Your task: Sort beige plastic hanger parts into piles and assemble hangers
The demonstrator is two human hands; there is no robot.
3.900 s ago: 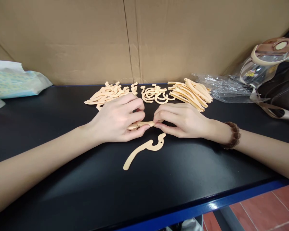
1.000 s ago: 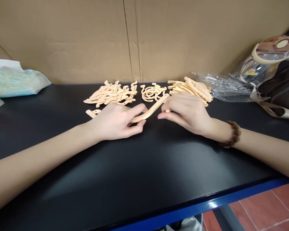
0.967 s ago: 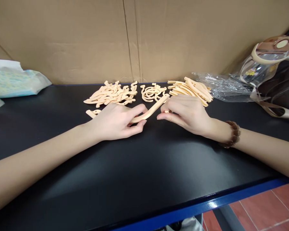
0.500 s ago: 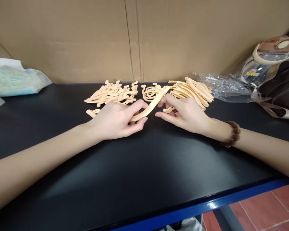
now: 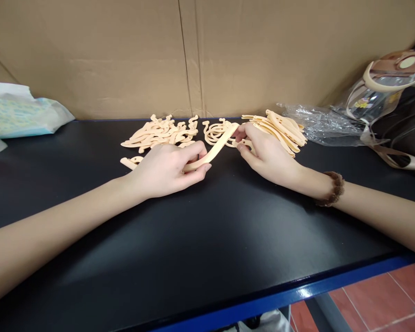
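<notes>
My left hand is closed around one end of a long curved beige plastic piece, whose other end slants up toward the back. My right hand pinches a small beige piece near that raised end, right beside a pile of round hook-shaped parts. Behind my right hand lies a stack of long beige arms. A loose heap of beige parts sits behind my left hand. Everything rests on a black table.
A cardboard wall closes off the back. A crumpled clear plastic bag and a drinking bottle with a strap lie at the right. A light blue packet sits at the far left. The table's blue front edge runs below.
The loose hanger arm that lay on the table in front of my hands is gone. My right hand has moved back toward the hook pile, and the long piece in my left hand tilts up more.
</notes>
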